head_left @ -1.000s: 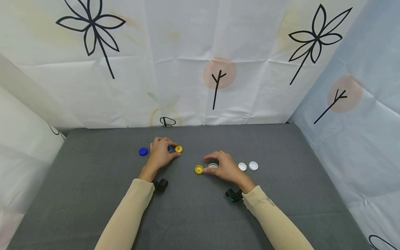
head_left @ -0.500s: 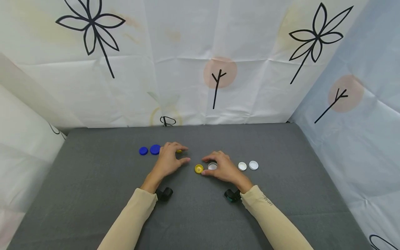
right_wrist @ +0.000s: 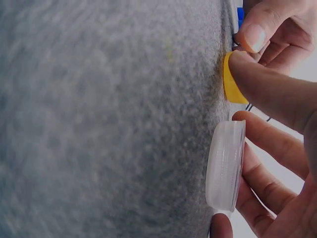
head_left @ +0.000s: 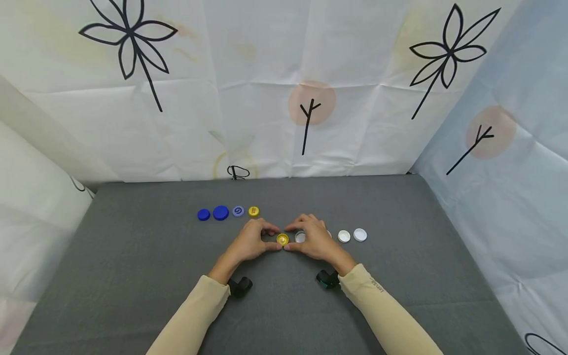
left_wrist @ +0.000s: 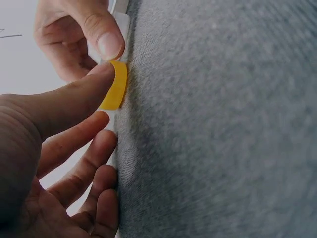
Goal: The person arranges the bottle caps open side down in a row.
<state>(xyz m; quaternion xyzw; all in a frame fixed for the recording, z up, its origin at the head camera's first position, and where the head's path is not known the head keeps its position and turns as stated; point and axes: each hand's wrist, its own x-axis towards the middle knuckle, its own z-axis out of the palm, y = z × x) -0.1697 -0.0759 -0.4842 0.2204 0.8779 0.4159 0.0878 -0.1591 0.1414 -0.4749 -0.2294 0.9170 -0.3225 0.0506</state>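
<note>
An upturned yellow bottle cap lies on the grey cloth between both hands. My left hand curves toward it from the left, thumb tip at its near edge and forefinger apart from it. From the other side my right hand mirrors this; its thumb overlaps the yellow cap in the right wrist view. Neither hand visibly pinches it. Under the right hand's arch sits a translucent white cap, seen edge-on in the right wrist view.
Farther back at left lie a small blue cap, a larger blue cap, a light blue cap and a yellow cap. Right of my right hand are two white caps; another is mostly hidden behind the hand. Printed cloth walls surround the table.
My left hand has moved from the back row, right and nearer, to the upturned yellow cap, uncovering the light blue and yellow caps. My right hand has shifted slightly left toward the upturned cap.
</note>
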